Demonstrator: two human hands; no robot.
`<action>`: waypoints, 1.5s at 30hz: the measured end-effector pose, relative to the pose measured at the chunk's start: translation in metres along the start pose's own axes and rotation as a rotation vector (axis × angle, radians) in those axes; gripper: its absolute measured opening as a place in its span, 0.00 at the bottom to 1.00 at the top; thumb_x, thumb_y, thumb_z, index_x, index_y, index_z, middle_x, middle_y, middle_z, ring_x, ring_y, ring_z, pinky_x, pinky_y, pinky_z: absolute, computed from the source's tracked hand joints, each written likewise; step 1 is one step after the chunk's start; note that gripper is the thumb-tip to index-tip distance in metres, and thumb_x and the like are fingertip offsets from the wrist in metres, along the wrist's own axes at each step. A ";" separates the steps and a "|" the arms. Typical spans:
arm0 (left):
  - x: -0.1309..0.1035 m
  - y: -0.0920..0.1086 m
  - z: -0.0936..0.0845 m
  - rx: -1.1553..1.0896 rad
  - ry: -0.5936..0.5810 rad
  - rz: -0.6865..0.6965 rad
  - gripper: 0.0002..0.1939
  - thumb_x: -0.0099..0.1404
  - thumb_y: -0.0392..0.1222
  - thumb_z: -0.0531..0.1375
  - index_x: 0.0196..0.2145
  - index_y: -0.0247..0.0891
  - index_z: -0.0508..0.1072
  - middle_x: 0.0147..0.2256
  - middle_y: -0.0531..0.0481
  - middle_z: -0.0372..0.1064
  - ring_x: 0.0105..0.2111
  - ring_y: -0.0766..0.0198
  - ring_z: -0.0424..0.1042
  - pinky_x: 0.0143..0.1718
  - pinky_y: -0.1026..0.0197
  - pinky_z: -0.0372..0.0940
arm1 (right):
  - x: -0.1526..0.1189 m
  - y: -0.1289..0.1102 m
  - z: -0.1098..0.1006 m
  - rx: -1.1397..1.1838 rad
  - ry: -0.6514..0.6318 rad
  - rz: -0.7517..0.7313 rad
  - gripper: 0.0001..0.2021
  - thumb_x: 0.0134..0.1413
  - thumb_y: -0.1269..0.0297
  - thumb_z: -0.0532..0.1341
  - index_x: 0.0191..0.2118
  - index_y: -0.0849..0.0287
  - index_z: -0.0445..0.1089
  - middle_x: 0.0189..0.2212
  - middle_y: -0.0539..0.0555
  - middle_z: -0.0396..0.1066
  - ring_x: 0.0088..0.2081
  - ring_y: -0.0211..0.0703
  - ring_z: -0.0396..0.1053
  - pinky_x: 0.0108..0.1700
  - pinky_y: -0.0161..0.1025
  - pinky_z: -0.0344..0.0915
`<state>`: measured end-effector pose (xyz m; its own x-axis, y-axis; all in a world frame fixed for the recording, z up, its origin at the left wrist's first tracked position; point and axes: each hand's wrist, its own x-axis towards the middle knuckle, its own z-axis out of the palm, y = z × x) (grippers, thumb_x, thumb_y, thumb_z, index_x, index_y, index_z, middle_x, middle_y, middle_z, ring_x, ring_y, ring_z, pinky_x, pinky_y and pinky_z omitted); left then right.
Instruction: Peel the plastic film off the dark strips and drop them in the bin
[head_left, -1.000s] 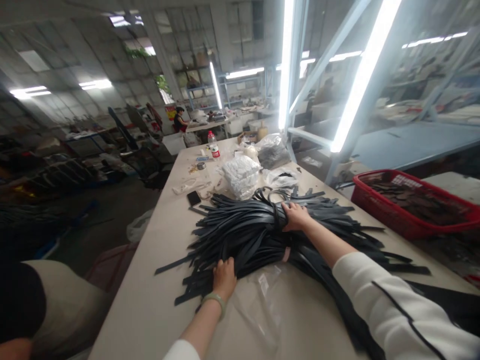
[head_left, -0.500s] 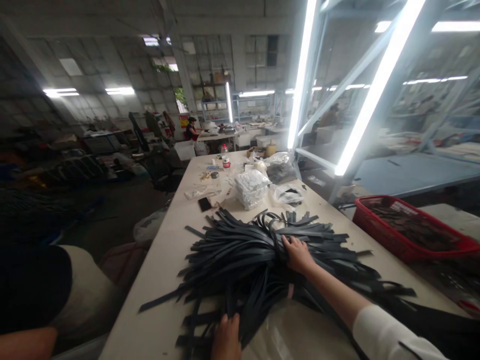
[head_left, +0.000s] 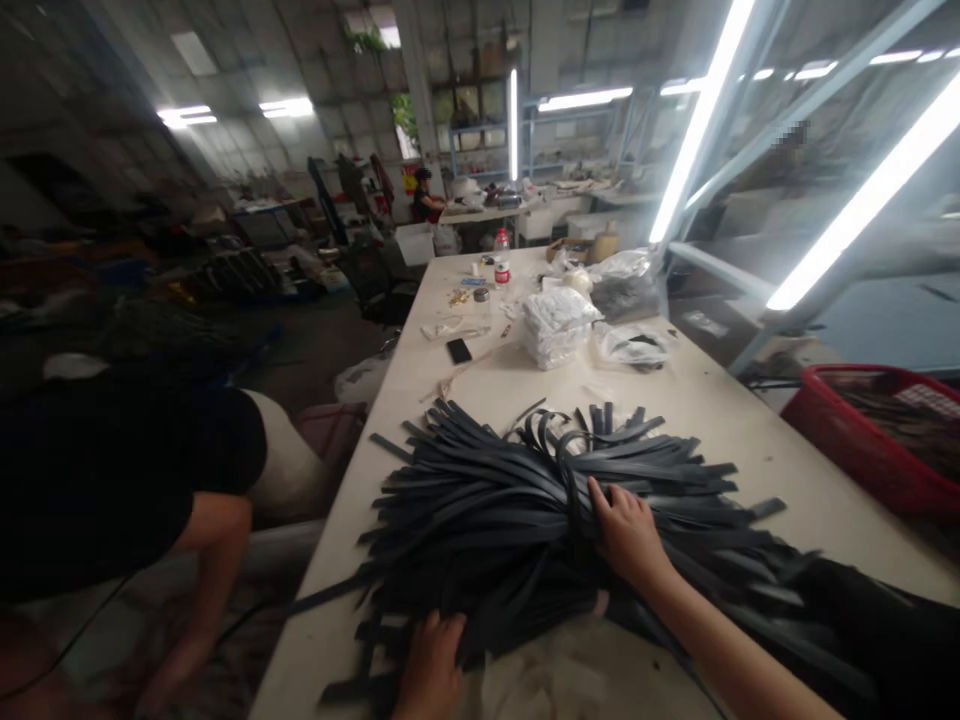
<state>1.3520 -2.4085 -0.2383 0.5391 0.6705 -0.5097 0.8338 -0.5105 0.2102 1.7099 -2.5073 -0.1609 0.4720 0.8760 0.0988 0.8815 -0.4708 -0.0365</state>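
A large bundle of flat black strips [head_left: 480, 490] lies on the pale table, gathered at its middle by a dark tie, its ends fanning out to both sides. My right hand [head_left: 628, 530] grips the bundle beside the tie, fingers lying over the strips and thumb partly hidden. Lower down, at the near left edge of the bundle, my left hand [head_left: 431, 665] is closed on some strip ends; its fingertips are partly covered. A small pinkish band [head_left: 600, 603] shows at the bundle's near side. Pale, see-through sheeting [head_left: 547, 685] lies in front of it.
Beyond the bundle are a phone [head_left: 459, 350], a plastic-wrapped white pack [head_left: 556, 325], an open plastic bag [head_left: 634, 347] and a red-labelled bottle [head_left: 502, 260]. A red basket [head_left: 847, 440] stands at the right. A co-worker in black [head_left: 150, 470] bends down at the left.
The view has swung left and down. The bundle has come closer to me, widening the gap to the phone and white pack. More of the bending co-worker shows. Both hands stay on the strips.
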 end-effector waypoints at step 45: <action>-0.060 -0.137 -0.003 -1.922 0.942 0.219 0.25 0.67 0.60 0.51 0.43 0.37 0.76 0.47 0.39 0.75 0.48 0.60 0.74 0.55 0.53 0.64 | -0.298 -0.176 0.055 0.362 -0.178 -0.779 0.34 0.61 0.60 0.59 0.69 0.41 0.47 0.72 0.54 0.36 0.70 0.63 0.39 0.65 0.65 0.47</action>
<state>1.2057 -2.3775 -0.2342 -0.0028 0.9993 -0.0369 -0.5019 0.0305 0.8644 1.4153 -2.6796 -0.2389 -0.2974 0.9521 0.0713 0.8902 0.3036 -0.3396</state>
